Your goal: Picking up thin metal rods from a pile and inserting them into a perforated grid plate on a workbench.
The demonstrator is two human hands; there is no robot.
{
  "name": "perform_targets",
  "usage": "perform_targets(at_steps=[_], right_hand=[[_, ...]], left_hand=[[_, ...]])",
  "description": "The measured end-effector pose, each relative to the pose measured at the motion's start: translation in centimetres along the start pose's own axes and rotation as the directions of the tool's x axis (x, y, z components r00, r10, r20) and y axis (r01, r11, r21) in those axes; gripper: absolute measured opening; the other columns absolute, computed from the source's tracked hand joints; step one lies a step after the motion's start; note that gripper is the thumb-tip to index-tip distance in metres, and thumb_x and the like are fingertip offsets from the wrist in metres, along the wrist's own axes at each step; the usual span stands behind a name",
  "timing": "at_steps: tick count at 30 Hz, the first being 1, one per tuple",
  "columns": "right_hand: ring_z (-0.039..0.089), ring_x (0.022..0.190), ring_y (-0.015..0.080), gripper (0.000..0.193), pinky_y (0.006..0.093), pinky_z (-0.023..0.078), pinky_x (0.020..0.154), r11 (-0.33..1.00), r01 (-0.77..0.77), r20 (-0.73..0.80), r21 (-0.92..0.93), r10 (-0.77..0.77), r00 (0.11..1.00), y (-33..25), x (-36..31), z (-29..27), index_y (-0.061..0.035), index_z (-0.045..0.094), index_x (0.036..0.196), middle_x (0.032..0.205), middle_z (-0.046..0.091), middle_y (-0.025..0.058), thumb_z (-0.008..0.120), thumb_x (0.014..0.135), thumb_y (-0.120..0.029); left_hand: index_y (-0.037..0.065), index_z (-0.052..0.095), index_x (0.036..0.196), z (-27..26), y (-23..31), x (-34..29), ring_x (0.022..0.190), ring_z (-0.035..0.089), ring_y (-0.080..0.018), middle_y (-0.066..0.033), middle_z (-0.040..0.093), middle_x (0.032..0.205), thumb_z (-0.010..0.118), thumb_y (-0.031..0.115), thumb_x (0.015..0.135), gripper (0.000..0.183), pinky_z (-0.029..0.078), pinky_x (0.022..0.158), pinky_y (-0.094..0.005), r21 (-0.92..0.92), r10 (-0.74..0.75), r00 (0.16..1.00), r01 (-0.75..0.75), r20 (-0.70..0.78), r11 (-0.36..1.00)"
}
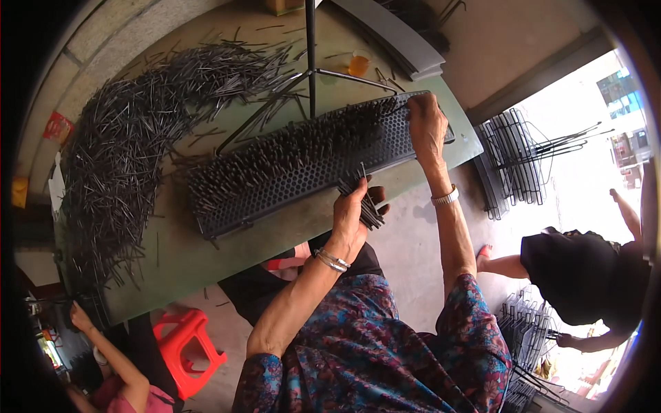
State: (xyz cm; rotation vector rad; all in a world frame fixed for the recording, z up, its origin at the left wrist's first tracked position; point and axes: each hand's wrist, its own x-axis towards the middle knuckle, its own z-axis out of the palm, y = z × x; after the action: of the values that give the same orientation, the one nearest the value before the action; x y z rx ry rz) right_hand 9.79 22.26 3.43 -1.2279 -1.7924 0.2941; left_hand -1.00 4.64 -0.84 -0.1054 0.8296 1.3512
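A long dark board full of round holes point(310, 184) lies across the table in front of me. Many thin dark rods point(282, 155) stand upright in its holes, densest along the far side and toward the left; bare holes show along the near side and at the right. My left hand point(350, 219) is closed around a bundle of the same rods point(372, 212), held just off the board's near edge. Over the board's right end, my right hand point(428, 129) has its fingers pinched together at the surface; what lies between them is hidden.
A big heap of loose rods point(131, 151) covers the table's left side. Beyond the board stand a dark metal stand point(312, 72) and a cup of amber liquid point(359, 65). A red stool point(189, 351) is at lower left. Other people are at left and right, near wire racks point(516, 158).
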Motion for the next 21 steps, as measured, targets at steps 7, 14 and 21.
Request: perform_targets(at_steps=[7,14,21], right_hand=[[0.062,0.073,0.0335,0.010,0.0395,0.049,0.064,0.977,0.159,0.060,-0.140,-0.152,0.987,0.4,-0.4,0.6,-0.0055,0.060,0.093,0.083,0.061,0.0141,0.063,0.087,-0.013],[0.062,0.073,0.0213,0.023,0.0338,0.048,0.065,0.984,0.026,0.166,-0.174,0.003,0.986,-3.1,-3.2,-2.5,-0.0064,0.069,0.105,0.089,0.062,0.0107,0.066,0.088,-0.022],[0.061,0.066,0.0126,0.019,0.0263,0.048,0.062,0.917,-0.387,0.669,0.100,0.226,0.708,-5.6,-5.8,-5.1,0.0020,0.066,0.100,0.078,0.066,0.0075,0.063,0.087,-0.012]], left_hand=[[0.007,0.061,0.108,0.7,0.5,-0.7,0.067,0.059,-0.0143,-0.0042,0.061,0.077,0.063,0.031,0.093,0.028,0.051,0.060,-0.0328,0.063,-0.028,0.999,0.030,-0.028,0.998],[0.005,0.062,0.107,0.6,0.7,-0.6,0.057,0.051,-0.0098,-0.0032,0.059,0.073,0.067,0.031,0.090,0.032,0.038,0.047,-0.0257,0.039,0.013,0.999,-0.015,0.037,0.999],[0.003,0.065,0.097,1.7,0.8,-0.6,0.055,0.053,-0.0087,-0.0076,0.066,0.078,0.067,0.031,0.090,0.029,0.038,0.043,-0.0221,0.159,0.037,0.997,-0.047,0.070,0.986]])
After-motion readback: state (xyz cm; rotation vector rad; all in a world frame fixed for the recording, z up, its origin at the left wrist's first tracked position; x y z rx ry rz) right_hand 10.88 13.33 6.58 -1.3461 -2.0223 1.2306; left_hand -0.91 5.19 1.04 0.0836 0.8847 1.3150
